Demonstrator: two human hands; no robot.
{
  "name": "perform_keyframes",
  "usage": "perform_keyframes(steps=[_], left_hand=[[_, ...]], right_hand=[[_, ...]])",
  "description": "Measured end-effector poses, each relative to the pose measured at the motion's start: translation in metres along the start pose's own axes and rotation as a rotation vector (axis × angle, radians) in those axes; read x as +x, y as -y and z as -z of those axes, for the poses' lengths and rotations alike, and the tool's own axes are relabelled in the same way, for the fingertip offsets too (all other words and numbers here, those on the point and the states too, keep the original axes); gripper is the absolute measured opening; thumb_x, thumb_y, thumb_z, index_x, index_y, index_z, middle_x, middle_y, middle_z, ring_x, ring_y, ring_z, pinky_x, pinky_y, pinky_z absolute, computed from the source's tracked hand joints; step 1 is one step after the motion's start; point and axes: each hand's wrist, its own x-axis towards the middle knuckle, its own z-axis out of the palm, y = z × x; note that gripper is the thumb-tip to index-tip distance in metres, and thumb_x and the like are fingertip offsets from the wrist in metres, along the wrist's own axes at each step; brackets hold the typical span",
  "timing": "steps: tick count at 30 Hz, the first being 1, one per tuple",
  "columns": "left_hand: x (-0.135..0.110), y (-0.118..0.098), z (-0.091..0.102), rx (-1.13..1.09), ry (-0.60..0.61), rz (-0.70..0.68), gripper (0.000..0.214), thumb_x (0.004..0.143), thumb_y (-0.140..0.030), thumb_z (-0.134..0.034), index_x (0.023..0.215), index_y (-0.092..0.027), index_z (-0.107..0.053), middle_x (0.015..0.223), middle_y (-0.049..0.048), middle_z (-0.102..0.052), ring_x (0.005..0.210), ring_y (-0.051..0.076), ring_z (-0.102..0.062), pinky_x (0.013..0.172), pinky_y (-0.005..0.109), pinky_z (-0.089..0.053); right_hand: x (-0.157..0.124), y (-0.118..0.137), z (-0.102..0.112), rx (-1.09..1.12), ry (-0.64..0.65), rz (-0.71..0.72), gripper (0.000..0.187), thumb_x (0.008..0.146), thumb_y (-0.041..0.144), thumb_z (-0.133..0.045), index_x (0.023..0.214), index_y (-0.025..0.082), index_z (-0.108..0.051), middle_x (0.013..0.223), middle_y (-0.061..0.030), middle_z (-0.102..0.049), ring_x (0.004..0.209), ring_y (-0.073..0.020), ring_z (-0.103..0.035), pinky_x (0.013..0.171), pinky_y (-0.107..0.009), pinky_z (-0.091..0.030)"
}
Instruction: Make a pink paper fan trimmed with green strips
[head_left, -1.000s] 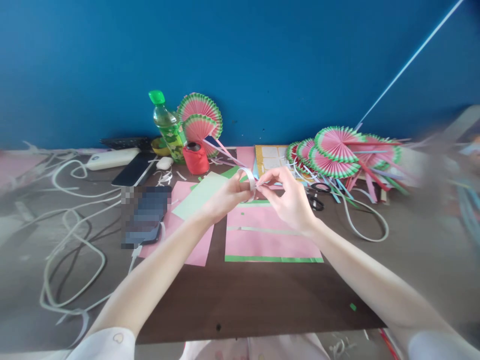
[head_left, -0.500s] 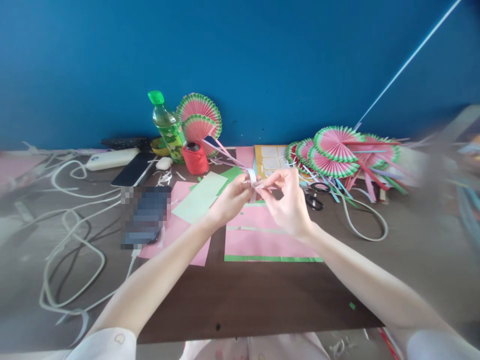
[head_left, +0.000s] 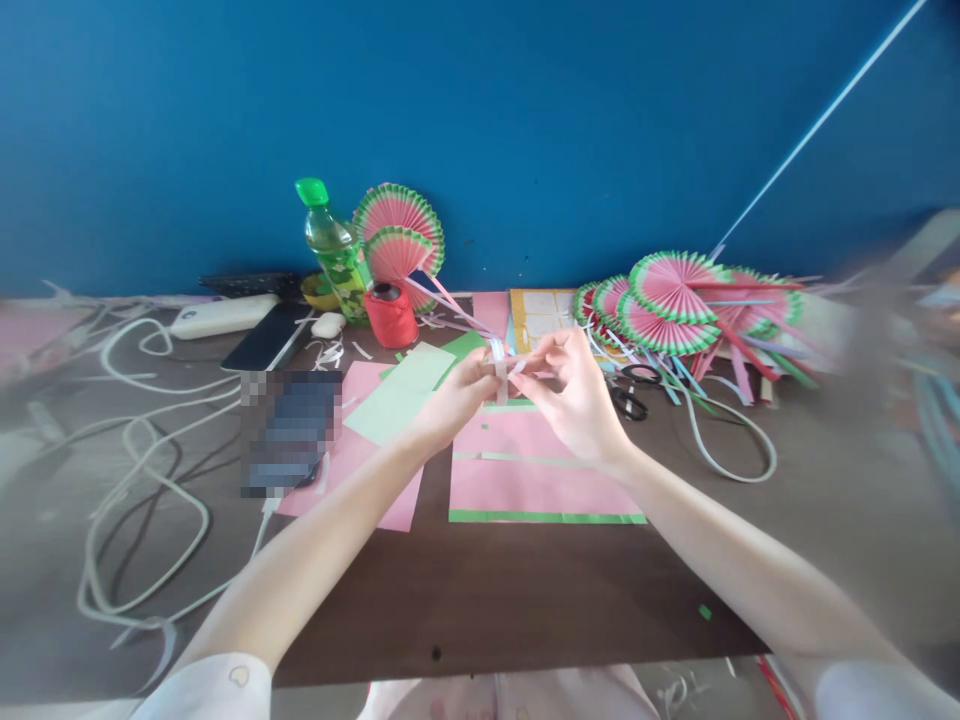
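Observation:
Over the pink sheet, my left hand (head_left: 459,398) is closed around a narrow roll of whitish tape (head_left: 501,372), held on edge. My right hand (head_left: 581,405) is pinched at the roll's right side, thumb and fingertips against it; whether a loose tape end lies between them is too small to tell. Beneath the hands, a pink paper sheet (head_left: 540,485) with green strips along its edges lies flat on the table. A pale green paper (head_left: 401,393) overlaps another pink sheet (head_left: 375,480) left of them.
Pleated pink-and-green paper fans (head_left: 675,290) are piled at the back right, near black-handled scissors (head_left: 630,403). A green-capped bottle (head_left: 334,250), a red spool-like object (head_left: 391,318) and more fans (head_left: 397,225) stand at the back. Phone (head_left: 296,430) and cables (head_left: 150,480) lie left.
The tape roll has turned to show more of its narrow band and sits slightly lower. My right hand's fingers have shifted a little along its right side.

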Motion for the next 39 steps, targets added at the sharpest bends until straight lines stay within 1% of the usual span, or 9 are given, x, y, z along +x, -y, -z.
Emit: perform_keyframes(steps=[4, 6, 9, 14, 20, 23, 27, 32, 39], left_hand=[[0.001, 0.001, -0.001, 0.033, 0.074, -0.035, 0.038, 0.071, -0.017, -0.058, 0.108, -0.018, -0.048, 0.085, 0.0015, -0.065, 0.076, 0.013, -0.058, 0.076, 0.029, -0.041], [0.001, 0.002, 0.0, 0.101, 0.06, -0.047, 0.033, 0.076, -0.021, -0.056, 0.108, -0.017, -0.049, 0.088, 0.0022, -0.064, 0.079, 0.014, -0.058, 0.076, 0.028, -0.041], [0.001, 0.004, 0.002, 0.167, 0.031, -0.036, 0.023, 0.078, -0.022, -0.053, 0.101, -0.016, -0.053, 0.087, 0.0023, -0.063, 0.078, 0.014, -0.058, 0.073, 0.026, -0.042], [0.003, 0.008, 0.004, 0.135, -0.007, -0.042, 0.021, 0.075, -0.017, -0.052, 0.096, -0.016, -0.051, 0.073, -0.0015, -0.057, 0.068, 0.012, -0.054, 0.065, 0.024, -0.041], [0.004, 0.011, 0.007, 0.111, -0.031, -0.041, 0.017, 0.074, -0.024, -0.057, 0.088, -0.016, -0.051, 0.075, -0.001, -0.057, 0.067, 0.011, -0.053, 0.063, 0.023, -0.04], [0.002, 0.006, 0.005, 0.098, -0.002, -0.015, 0.02, 0.077, -0.029, -0.056, 0.091, -0.016, -0.051, 0.078, 0.0013, -0.06, 0.07, 0.013, -0.056, 0.067, 0.026, -0.043], [-0.002, 0.0, 0.002, 0.114, 0.085, 0.022, 0.024, 0.083, -0.033, -0.049, 0.1, -0.016, -0.05, 0.079, 0.0029, -0.062, 0.071, 0.014, -0.058, 0.07, 0.029, -0.043], [-0.004, -0.002, 0.005, 0.278, 0.136, -0.034, 0.017, 0.084, -0.025, -0.039, 0.087, -0.016, -0.053, 0.069, -0.0014, -0.055, 0.063, 0.009, -0.046, 0.064, 0.024, -0.036], [-0.008, -0.007, 0.002, 0.217, 0.216, -0.032, 0.028, 0.079, -0.017, -0.039, 0.104, -0.016, -0.051, 0.075, -0.0012, -0.056, 0.064, 0.009, -0.043, 0.064, 0.025, -0.034]], right_hand=[[0.002, 0.001, 0.002, -0.057, -0.021, 0.038, 0.022, 0.079, 0.021, -0.059, 0.088, 0.024, -0.039, 0.082, 0.0022, -0.058, 0.073, -0.0122, -0.062, 0.071, -0.034, -0.053], [0.002, 0.002, 0.002, -0.068, -0.009, 0.044, 0.019, 0.08, 0.02, -0.058, 0.087, 0.024, -0.04, 0.08, 0.0029, -0.058, 0.069, -0.0112, -0.061, 0.069, -0.032, -0.053], [0.001, 0.003, 0.001, -0.087, -0.012, 0.06, 0.017, 0.08, 0.019, -0.057, 0.086, 0.023, -0.042, 0.078, 0.0033, -0.057, 0.067, -0.0105, -0.06, 0.064, -0.029, -0.051], [-0.003, 0.003, -0.002, -0.153, -0.026, 0.117, 0.017, 0.078, 0.013, -0.056, 0.085, 0.023, -0.044, 0.078, 0.0031, -0.057, 0.07, -0.0106, -0.06, 0.065, -0.028, -0.05], [-0.004, 0.004, -0.002, -0.162, 0.013, 0.128, 0.018, 0.077, 0.01, -0.055, 0.085, 0.023, -0.045, 0.078, 0.0033, -0.058, 0.07, -0.0104, -0.06, 0.065, -0.027, -0.05], [-0.001, 0.005, 0.001, -0.129, -0.016, 0.11, 0.017, 0.077, 0.012, -0.057, 0.084, 0.022, -0.046, 0.078, 0.0032, -0.058, 0.069, -0.0102, -0.061, 0.065, -0.026, -0.051], [0.004, 0.008, 0.006, -0.144, -0.089, 0.082, 0.019, 0.075, 0.012, -0.059, 0.084, 0.022, -0.047, 0.075, 0.004, -0.058, 0.069, -0.0103, -0.06, 0.063, -0.026, -0.05], [0.007, 0.01, 0.009, -0.158, -0.121, 0.086, 0.02, 0.073, 0.013, -0.062, 0.083, 0.022, -0.047, 0.079, 0.0039, -0.06, 0.072, -0.0103, -0.06, 0.068, -0.027, -0.049], [0.008, 0.01, 0.013, 0.026, -0.093, 0.029, 0.022, 0.074, 0.025, -0.066, 0.084, 0.023, -0.046, 0.076, 0.0032, -0.058, 0.073, -0.0121, -0.06, 0.067, -0.029, -0.051]])
